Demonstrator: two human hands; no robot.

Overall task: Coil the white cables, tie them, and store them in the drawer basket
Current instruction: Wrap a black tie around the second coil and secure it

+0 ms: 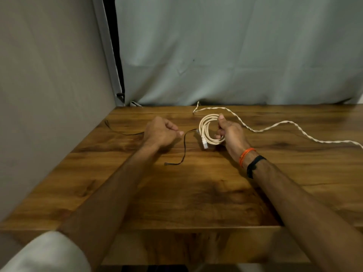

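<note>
A coiled white cable (204, 126) with a clear plug (204, 143) hanging from it is held upright just above the wooden table (196, 193). My right hand (230, 134) grips the coil's right side, thumb on top. My left hand (163, 132) is closed, pinching a thin black tie (184, 146) that runs from the coil down to the table. A second white cable (275, 126), twisted and uncoiled, lies along the back of the table and runs off to the right. No drawer basket is in view.
Another thin black tie (121, 131) lies on the table left of my left hand. A grey panel (49, 95) stands along the table's left edge and a pale curtain (235, 55) hangs behind it.
</note>
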